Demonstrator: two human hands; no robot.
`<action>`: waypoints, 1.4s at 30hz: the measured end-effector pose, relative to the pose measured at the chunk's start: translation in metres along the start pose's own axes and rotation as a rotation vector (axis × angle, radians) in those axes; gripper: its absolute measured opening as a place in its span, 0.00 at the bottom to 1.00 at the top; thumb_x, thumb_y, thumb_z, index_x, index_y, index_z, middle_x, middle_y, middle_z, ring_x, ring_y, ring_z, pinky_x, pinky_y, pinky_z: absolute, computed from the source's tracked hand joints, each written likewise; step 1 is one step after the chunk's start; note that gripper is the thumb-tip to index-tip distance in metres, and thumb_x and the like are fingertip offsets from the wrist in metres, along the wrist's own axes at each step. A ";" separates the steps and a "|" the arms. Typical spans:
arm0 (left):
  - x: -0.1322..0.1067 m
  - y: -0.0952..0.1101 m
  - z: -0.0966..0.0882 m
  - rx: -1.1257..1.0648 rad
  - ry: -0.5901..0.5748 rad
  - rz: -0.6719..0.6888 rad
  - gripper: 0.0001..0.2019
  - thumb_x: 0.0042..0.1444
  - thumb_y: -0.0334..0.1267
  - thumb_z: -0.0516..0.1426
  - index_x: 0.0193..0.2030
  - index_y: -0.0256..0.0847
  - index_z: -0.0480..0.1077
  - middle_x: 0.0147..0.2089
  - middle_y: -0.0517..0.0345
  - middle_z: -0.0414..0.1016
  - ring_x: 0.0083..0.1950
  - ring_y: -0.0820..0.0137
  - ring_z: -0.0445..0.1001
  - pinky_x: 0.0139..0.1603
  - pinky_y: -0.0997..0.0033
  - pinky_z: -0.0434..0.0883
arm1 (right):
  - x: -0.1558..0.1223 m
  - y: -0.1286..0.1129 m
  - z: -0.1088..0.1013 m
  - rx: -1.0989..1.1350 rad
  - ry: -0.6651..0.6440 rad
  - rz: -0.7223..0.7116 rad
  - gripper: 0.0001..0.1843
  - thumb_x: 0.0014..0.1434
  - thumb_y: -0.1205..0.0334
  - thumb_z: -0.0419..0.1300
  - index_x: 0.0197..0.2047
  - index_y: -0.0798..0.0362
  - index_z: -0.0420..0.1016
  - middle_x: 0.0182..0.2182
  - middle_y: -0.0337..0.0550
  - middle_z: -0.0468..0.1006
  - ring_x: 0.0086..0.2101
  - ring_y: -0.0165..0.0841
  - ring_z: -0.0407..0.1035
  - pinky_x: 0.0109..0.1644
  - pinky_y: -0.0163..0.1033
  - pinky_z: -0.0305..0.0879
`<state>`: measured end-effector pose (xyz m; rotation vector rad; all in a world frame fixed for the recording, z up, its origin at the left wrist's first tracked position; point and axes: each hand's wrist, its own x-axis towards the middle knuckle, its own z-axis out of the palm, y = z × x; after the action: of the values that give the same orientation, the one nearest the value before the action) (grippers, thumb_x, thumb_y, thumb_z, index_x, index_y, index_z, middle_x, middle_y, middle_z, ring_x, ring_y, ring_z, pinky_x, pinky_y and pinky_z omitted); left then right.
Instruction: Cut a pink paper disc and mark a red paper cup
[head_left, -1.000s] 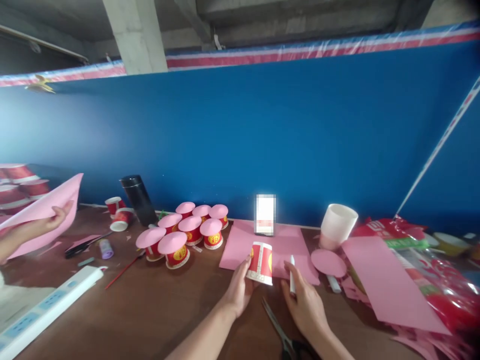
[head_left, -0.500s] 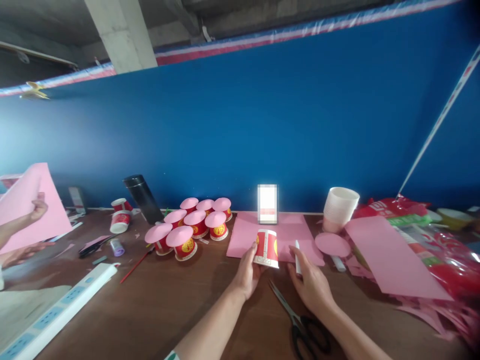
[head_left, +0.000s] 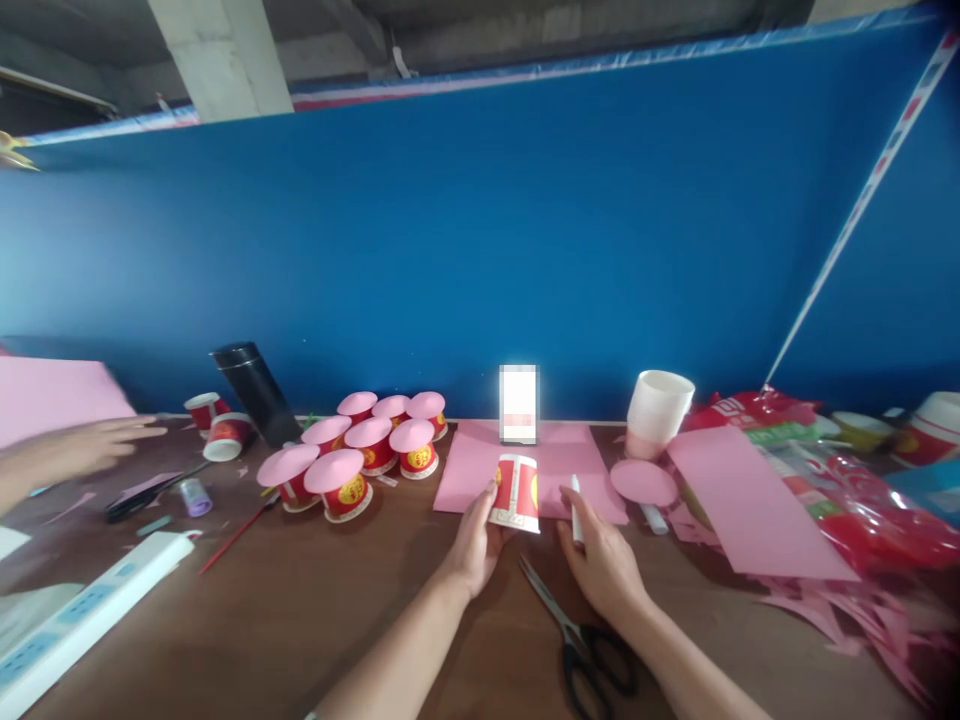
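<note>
A red paper cup with gold and white print is upside down in my left hand, whose fingers wrap round its left side. My right hand grips a slim white stick-like tube, perhaps a glue stick or pen, a short way right of the cup. Black-handled scissors lie open below and between my hands. Beyond the cup, pink paper sheets lie flat on the table. Close to my right hand is a pink paper disc, lying near a stack of white cups.
Several red cups topped with pink cones stand left of centre. Behind them leans a black bottle. A power strip runs along the left, where a co-worker's hand reaches in. Pink scraps and red plastic packaging fill the right.
The view has turned slightly right, so everything sits further left. My hands keep the same hold. The co-worker's hand is now stretched out, and their raised pink sheet has dropped lower.
</note>
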<state>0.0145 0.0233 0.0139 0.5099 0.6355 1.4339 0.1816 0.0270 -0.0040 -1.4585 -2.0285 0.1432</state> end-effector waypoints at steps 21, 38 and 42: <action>0.000 0.001 0.001 -0.020 0.062 -0.008 0.13 0.50 0.39 0.57 0.44 0.40 0.71 0.45 0.56 0.74 0.43 0.67 0.72 0.45 0.68 0.67 | 0.000 -0.001 0.001 -0.020 0.000 -0.001 0.21 0.58 0.65 0.48 0.55 0.51 0.58 0.43 0.46 0.75 0.33 0.35 0.72 0.33 0.36 0.63; 0.002 -0.001 -0.005 0.000 0.013 0.008 0.15 0.51 0.44 0.57 0.42 0.38 0.72 0.42 0.53 0.75 0.42 0.66 0.71 0.44 0.67 0.66 | 0.000 0.005 0.009 -0.062 -0.012 -0.063 0.22 0.58 0.64 0.47 0.56 0.52 0.56 0.45 0.48 0.73 0.41 0.39 0.70 0.40 0.41 0.64; 0.003 -0.002 -0.005 -0.004 -0.014 0.020 0.14 0.51 0.44 0.56 0.40 0.38 0.72 0.40 0.54 0.75 0.40 0.68 0.72 0.44 0.67 0.66 | 0.000 0.002 0.004 -0.061 -0.031 -0.060 0.21 0.58 0.64 0.47 0.56 0.52 0.58 0.44 0.48 0.74 0.39 0.39 0.70 0.38 0.39 0.64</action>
<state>0.0131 0.0254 0.0089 0.5246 0.6176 1.4490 0.1813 0.0285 -0.0081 -1.4385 -2.1163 0.0794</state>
